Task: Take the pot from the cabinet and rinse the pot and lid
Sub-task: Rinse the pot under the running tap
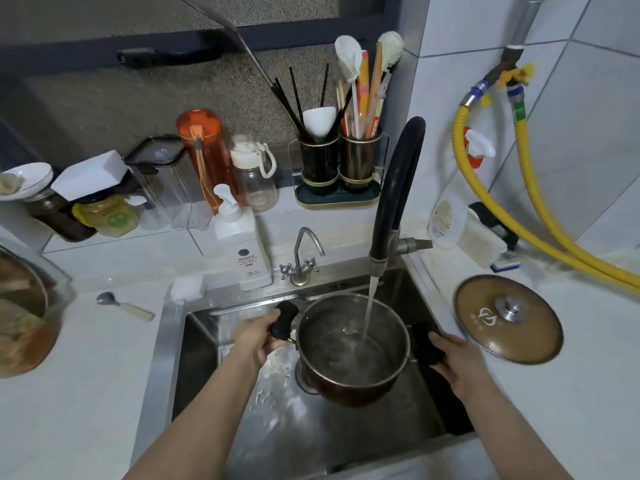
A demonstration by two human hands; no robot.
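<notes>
A steel pot [332, 358] with two black side handles hangs over the sink [194, 358], tilted slightly toward me. Water streams from the black faucet [391, 216] into the pot's right half. My left hand [256, 337] grips the left handle. My right hand [457, 362] grips the right handle. The brown glass lid [509, 318], with a metal knob, lies flat on the counter to the right of the sink, apart from both hands.
A soap pump bottle [240, 247] and a small chrome tap [303, 258] stand behind the sink. A spoon [124, 306] lies on the left counter. Yellow hoses [540, 233] run along the right wall. An utensil holder [339, 164] and several jars line the back.
</notes>
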